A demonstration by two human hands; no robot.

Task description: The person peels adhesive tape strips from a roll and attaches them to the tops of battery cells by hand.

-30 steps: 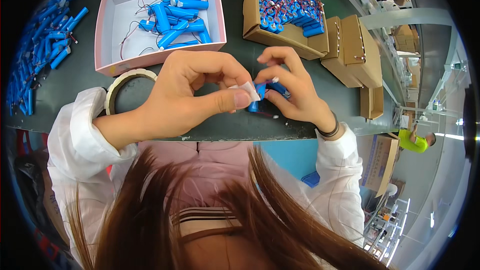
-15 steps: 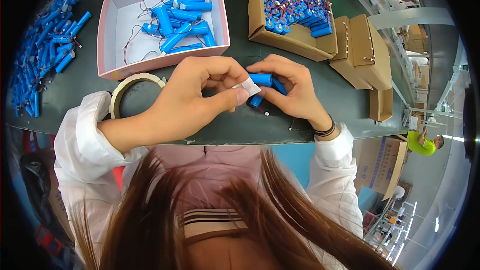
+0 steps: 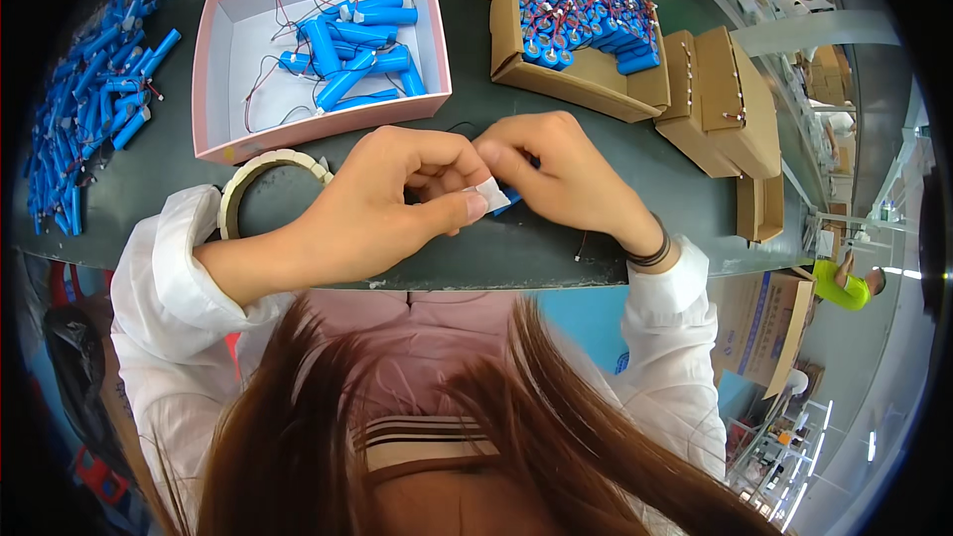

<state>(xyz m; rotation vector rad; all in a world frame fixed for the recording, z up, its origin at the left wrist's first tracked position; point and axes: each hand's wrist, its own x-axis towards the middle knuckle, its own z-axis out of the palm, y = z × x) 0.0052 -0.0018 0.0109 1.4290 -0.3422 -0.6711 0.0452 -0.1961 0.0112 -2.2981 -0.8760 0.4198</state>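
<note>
My left hand (image 3: 392, 199) pinches a small white sticker-like piece (image 3: 491, 193) between thumb and fingers, above the dark table. Right beside it, my right hand (image 3: 561, 167) is curled with its back upward, and its fingertips meet the left fingers. What those right fingers close on is hidden. A bit of a blue cylindrical battery (image 3: 511, 200) shows below the right hand, next to the white piece. By my left wrist lies a cream tape roll (image 3: 238, 184).
A pink-rimmed box (image 3: 208, 89) holds several wired blue batteries. At the far left is a heap of blue batteries (image 3: 104, 89). A cardboard box (image 3: 635, 94) packed with wired batteries stands back right, beside more cardboard boxes (image 3: 740, 99). A person in a yellow-green top (image 3: 839, 285) is farther right.
My right hand has turned over and moved left against the left fingers, covering the blue battery it held in view. The left hand keeps the white piece, shifted slightly lower.
</note>
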